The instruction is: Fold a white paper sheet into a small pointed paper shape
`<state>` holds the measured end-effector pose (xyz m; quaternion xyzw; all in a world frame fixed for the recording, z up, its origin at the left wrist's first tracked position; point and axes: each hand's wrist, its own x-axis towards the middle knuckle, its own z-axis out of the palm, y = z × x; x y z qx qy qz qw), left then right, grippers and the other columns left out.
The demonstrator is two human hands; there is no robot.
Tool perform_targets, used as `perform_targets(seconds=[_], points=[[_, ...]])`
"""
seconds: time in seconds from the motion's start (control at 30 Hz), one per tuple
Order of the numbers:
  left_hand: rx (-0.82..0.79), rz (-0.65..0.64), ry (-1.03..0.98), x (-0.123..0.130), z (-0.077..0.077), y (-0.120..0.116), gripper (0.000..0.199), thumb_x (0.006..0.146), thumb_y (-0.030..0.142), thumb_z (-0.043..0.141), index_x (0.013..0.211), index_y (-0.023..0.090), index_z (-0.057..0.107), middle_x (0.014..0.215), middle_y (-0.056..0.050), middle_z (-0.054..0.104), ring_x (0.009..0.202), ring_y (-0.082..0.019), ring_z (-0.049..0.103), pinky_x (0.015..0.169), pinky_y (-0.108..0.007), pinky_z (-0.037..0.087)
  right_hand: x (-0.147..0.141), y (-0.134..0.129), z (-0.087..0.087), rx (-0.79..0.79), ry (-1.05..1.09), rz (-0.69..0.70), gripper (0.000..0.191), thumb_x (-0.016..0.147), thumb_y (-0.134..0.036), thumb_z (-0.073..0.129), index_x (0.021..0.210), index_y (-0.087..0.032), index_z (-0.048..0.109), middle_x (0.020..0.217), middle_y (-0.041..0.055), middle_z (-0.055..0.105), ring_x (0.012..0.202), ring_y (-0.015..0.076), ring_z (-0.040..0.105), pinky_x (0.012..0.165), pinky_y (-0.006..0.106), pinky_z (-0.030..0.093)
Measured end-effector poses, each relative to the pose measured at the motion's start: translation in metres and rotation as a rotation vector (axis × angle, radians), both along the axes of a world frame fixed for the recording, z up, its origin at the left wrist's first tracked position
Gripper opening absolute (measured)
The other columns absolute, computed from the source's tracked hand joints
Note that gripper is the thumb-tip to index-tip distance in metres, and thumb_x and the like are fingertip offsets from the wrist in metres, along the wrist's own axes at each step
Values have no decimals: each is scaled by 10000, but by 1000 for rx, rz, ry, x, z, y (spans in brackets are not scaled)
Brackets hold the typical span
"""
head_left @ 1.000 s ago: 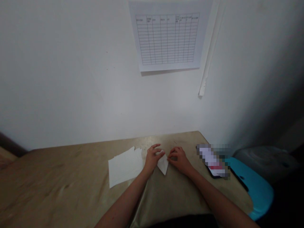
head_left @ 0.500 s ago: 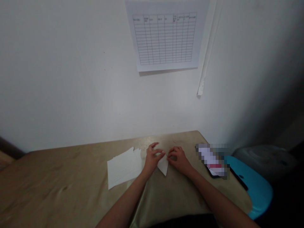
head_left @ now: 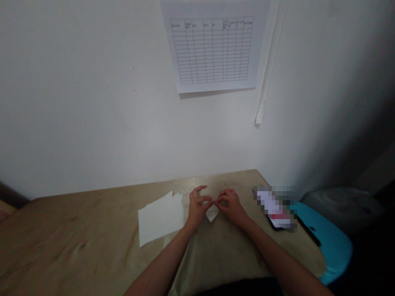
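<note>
A small folded piece of white paper point(head_left: 212, 213) is between my hands, its pointed lower end toward me. My left hand point(head_left: 198, 206) pinches its top edge with thumb and index finger, the other fingers raised. From the right, my right hand point(head_left: 230, 204) grips the same top edge with its fingertips, which meet those of my left hand. A larger white sheet point(head_left: 161, 220) with a torn upper edge lies flat, left of my left hand.
The table point(head_left: 101, 230) has a brown cover and stands against a white wall. A phone point(head_left: 274, 209), partly pixelated, lies at the right edge. Beyond it are a blue stool point(head_left: 335, 246) and a dark strip. A printed table sheet point(head_left: 214, 53) hangs on the wall.
My fingertips have come together at the top of the small paper. Its lower point has moved up and slightly left, and less of it shows.
</note>
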<state>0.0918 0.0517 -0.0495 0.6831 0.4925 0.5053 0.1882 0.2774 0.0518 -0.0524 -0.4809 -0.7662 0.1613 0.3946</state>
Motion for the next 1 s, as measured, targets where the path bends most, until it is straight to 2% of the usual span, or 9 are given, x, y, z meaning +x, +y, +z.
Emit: perform_targets(seconds=[0.17, 0.43, 0.57, 0.73, 0.9, 1.0], points=[[-38, 49, -83, -1, 3, -1, 115, 785, 388, 776, 785, 276, 800, 1310, -52, 584, 1263, -271, 487, 1135, -488, 351, 3, -3, -1, -39, -139, -7, 8, 806, -249, 740, 799, -253, 738, 1033, 37, 644, 1092, 238, 505, 1041, 431, 344], [-59, 44, -88, 1, 6, -3, 123, 774, 403, 781, 783, 283, 805, 1298, -53, 589, 1263, -279, 481, 1133, -483, 355, 2, -7, 7, -40, -199, -2, 40, 815, -215, 691, 795, -241, 713, 1059, 47, 639, 1116, 256, 488, 1097, 489, 286], [-25, 50, -14, 0, 6, -1, 96, 774, 383, 783, 772, 289, 803, 1290, -43, 602, 1246, -275, 495, 1113, -484, 370, 3, -7, 6, -19, -232, 11, 55, 825, -197, 660, 811, -231, 701, 1088, 52, 628, 1130, 255, 484, 1132, 529, 230], [29, 73, 129, -6, 4, 5, 82, 767, 363, 794, 828, 309, 803, 1272, -38, 633, 1223, -277, 511, 1085, -499, 374, 7, -4, 5, 2, -256, -41, 63, 854, -223, 656, 878, -224, 713, 1123, 68, 622, 1179, 270, 463, 1165, 566, 160], [-61, 43, 312, -10, -2, 10, 70, 711, 326, 825, 771, 299, 802, 1239, -45, 686, 1206, -307, 518, 1090, -549, 338, 9, -3, 3, -7, -268, -50, 59, 851, -244, 669, 873, -238, 723, 1134, 67, 624, 1188, 275, 461, 1167, 579, 149], [-105, 19, 349, -9, -3, 9, 56, 695, 317, 830, 724, 287, 793, 1262, -49, 688, 1219, -320, 511, 1111, -592, 289, 7, -4, 2, -29, -276, -50, 48, 839, -244, 676, 852, -247, 722, 1138, 58, 620, 1187, 271, 462, 1156, 571, 171]])
